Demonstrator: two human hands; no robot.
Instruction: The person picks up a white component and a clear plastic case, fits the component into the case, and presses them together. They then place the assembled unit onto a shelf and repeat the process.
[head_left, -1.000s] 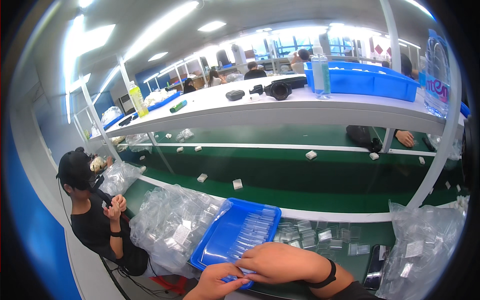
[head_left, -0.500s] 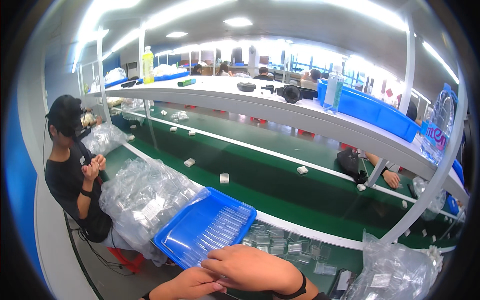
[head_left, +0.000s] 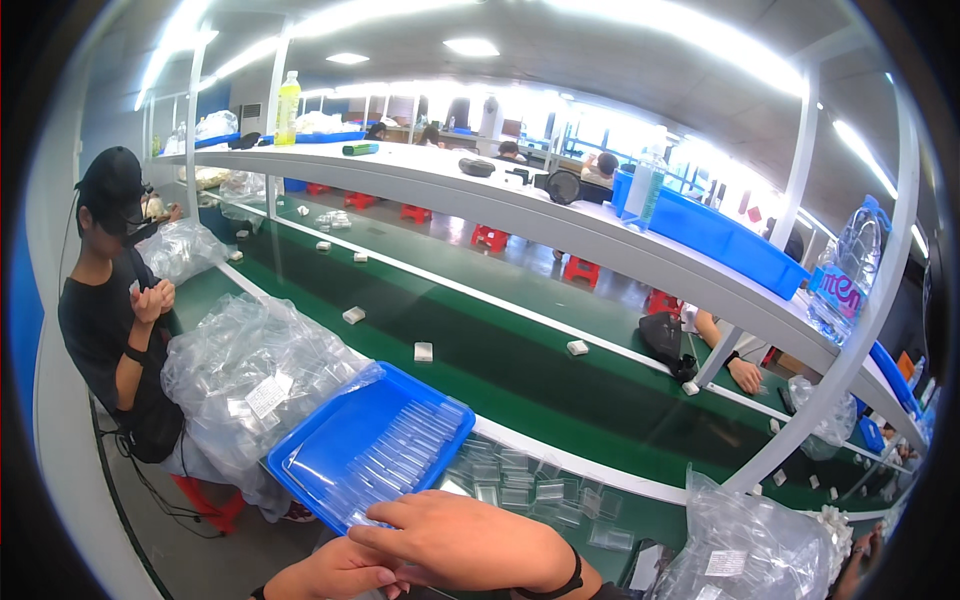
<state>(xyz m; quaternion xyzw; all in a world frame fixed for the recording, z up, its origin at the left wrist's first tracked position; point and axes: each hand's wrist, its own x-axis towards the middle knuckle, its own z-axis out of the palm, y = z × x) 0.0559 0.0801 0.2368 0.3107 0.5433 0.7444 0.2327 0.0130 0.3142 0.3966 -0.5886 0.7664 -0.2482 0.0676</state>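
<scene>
At the bottom middle, my left hand (head_left: 335, 570) and my right hand (head_left: 450, 538) are brought together, the right lying partly over the left. Both have their fingers bent inward and closed. Anything between them is hidden by the fingers. Just beyond them sits a blue tray (head_left: 318, 440) with a row of clear plastic pieces (head_left: 405, 450) along its right side. My right hand overlaps its near edge. To the right of the tray, several clear plastic cases (head_left: 548, 490) lie loose on the green surface.
A large clear plastic bag (head_left: 235, 360) is left of the tray; another bag (head_left: 755, 560) stands at the lower right. A green conveyor belt (head_left: 500, 375) carries small white blocks (head_left: 424, 351). A white shelf (head_left: 420, 180) spans above it. A co-worker (head_left: 115, 300) sits at the left.
The whole view has shifted, so the tray, bags and shelf appear farther left. My hands stay together, with little change in their grip.
</scene>
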